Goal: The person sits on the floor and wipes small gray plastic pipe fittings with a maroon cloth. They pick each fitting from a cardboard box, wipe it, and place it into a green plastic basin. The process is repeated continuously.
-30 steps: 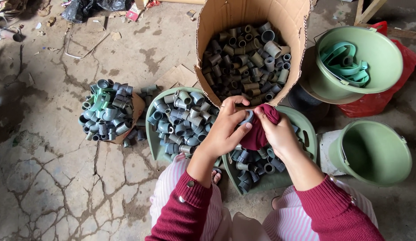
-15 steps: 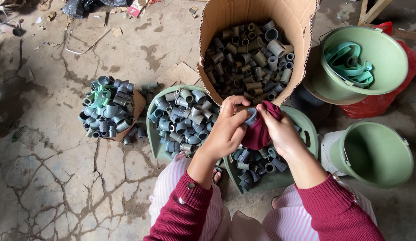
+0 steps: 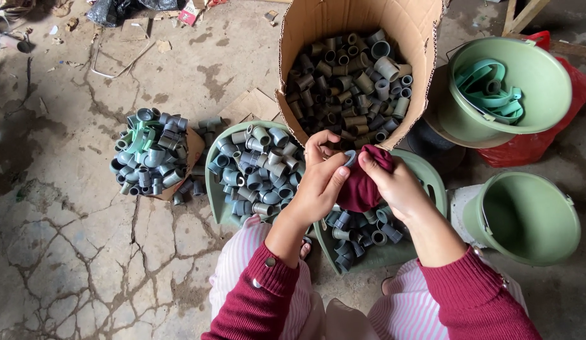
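Pipe fitting (image 3: 351, 157): small, grey, open end facing up; left hand (image 3: 318, 182) pinches it, right hand (image 3: 394, 186) grips maroon cloth (image 3: 362, 186) against it.

Fitting (image 3: 351, 157) mostly hidden, perhaps by cloth (image 3: 362, 182).

Pipe fitting (image 3: 349, 157) — short grey plastic ring, open end partly visible, pinched between the fingers of both hands above the green trays. Cloth (image 3: 363, 182) — dark red, bunched and crumpled, pressed against the fitting's right side, hanging just beneath it.
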